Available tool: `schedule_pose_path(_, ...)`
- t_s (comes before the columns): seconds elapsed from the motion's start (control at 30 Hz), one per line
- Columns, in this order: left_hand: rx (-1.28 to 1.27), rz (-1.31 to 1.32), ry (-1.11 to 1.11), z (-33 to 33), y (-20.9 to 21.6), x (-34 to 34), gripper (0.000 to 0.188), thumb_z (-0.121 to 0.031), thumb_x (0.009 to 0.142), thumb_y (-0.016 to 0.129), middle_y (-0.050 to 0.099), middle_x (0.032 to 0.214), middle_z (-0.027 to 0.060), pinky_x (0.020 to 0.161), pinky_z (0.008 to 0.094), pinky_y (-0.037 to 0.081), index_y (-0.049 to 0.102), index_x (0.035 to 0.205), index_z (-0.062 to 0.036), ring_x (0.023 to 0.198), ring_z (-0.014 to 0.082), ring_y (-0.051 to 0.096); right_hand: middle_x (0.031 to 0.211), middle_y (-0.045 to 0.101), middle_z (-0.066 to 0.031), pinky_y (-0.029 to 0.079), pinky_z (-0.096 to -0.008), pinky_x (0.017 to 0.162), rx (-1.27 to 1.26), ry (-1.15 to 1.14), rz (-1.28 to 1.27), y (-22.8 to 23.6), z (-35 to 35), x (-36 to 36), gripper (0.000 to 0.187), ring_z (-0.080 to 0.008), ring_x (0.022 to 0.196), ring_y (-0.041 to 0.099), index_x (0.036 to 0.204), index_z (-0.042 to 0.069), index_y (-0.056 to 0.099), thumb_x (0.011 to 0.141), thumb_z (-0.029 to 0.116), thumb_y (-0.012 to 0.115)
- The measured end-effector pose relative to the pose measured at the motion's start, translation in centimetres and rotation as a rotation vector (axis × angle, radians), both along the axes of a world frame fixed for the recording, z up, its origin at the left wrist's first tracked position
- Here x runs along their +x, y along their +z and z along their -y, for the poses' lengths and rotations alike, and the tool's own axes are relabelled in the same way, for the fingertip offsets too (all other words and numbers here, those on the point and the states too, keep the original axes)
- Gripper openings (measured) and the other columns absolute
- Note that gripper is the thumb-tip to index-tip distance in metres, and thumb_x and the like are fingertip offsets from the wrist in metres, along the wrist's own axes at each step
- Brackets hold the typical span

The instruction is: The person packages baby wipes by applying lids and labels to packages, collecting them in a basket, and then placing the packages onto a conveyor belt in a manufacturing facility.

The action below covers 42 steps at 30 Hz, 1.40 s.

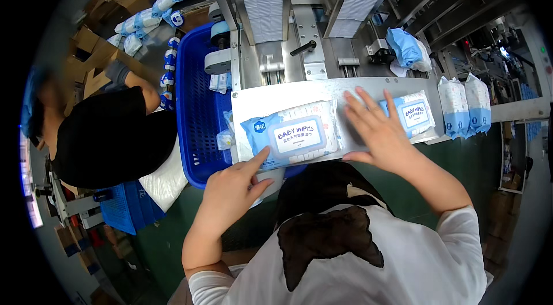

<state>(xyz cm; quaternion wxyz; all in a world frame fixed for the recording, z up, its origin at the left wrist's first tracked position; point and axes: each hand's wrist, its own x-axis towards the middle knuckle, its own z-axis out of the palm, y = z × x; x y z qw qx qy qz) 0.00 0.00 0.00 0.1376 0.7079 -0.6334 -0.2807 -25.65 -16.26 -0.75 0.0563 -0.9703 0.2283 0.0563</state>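
Observation:
A blue and white pack of baby wipes (296, 135) lies flat on a pale metal plate in front of me, its lid up. My left hand (235, 187) is at the pack's lower left corner, index finger stretched onto the wrapper, thumb apart; its other fingers are partly hidden. My right hand (377, 132) is spread over the plate between this pack and a second wipes pack (416, 114), its fingers apart and holding nothing. One fingertip overlaps the second pack's left end; I cannot tell whether it touches.
A blue plastic basket (199, 92) stands left of the metal plate (276, 95), with small packs inside. Behind the plate, machine columns hold stacked white pieces (260, 0). Upright wipes packs (465, 106) stand at the right. A person in black (118, 138) is at the left, near cardboard boxes.

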Motion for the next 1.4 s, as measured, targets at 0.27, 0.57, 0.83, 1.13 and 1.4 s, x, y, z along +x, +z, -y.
schedule_pose_path(0.27, -0.075, 0.287, -0.021, 3.5, 1.9, -0.2, 0.085, -0.028, 0.056, 0.082, 0.051, 0.122, 0.0169, 0.068, 0.0353, 0.051, 0.044, 0.128, -0.0029, 0.083, 0.0322, 0.062, 0.145, 0.027, -0.016, 0.018, -0.0513, 0.108, 0.048, 0.177, 0.209, -1.4, -2.4, 4.7, 0.094, -0.0267, 0.137, 0.021, 0.137, -0.001, 0.029, 0.066, 0.041, 0.074)
schedule_pose_path(0.57, 0.142, 0.457, -0.193, 7.5, 0.0, -3.1, 0.117, -0.041, 0.054, 0.081, 0.047, 0.118, 0.0234, 0.065, 0.0362, 0.053, 0.013, 0.144, -0.0124, 0.078, 0.0356, 0.063, 0.138, 0.035, -0.0195, 0.017, -0.056, 0.106, -0.045, -0.154, -0.148, 0.2, 7.4, -11.4, 0.108, -0.0332, 0.134, 0.024, 0.144, 0.02, 0.021, 0.054, 0.03, 0.081)
schedule_pose_path(0.83, 0.651, -1.278, 0.83, 6.3, -3.9, -2.3, 0.085, -0.019, 0.063, 0.073, 0.051, 0.121, 0.0178, 0.094, 0.0369, 0.041, 0.032, 0.135, 0.0021, 0.109, 0.0284, 0.053, 0.133, 0.039, -0.019, 0.031, -0.0396, 0.103, 1.229, -0.459, 0.746, -1.5, 6.9, -21.0, 0.098, -0.029, 0.124, 0.039, 0.141, 0.007, 0.023, 0.062, 0.022, 0.079)
schedule_pose_path(1.13, 0.182, -0.676, 0.45, 13.5, 3.4, -33.1, 0.084, -0.02, 0.065, 0.073, 0.052, 0.12, 0.0163, 0.091, 0.0361, 0.042, 0.031, 0.135, 0.0022, 0.107, 0.0272, 0.053, 0.127, 0.051, -0.0137, 0.038, -0.0412, 0.101, 1.41, -0.211, 1.653, 1.3, 10.0, -59.5, 0.077, -0.0267, 0.118, 0.049, 0.131, 0.003, 0.041, 0.062, 0.007, 0.074)
schedule_pose_path(1.4, 0.042, -0.47, 0.269, 22.3, 9.2, -50.8, 0.083, -0.021, 0.067, 0.072, 0.052, 0.118, 0.0149, 0.09, 0.0354, 0.043, 0.03, 0.135, 0.0023, 0.105, 0.0262, 0.054, 0.121, 0.05, -0.0109, 0.04, -0.042, 0.097, 1.098, -0.635, 2.078, -3.5, 23.7, -71.1, 0.072, -0.0258, 0.113, 0.05, 0.131, 0.007, 0.034, 0.068, -0.001, 0.068)
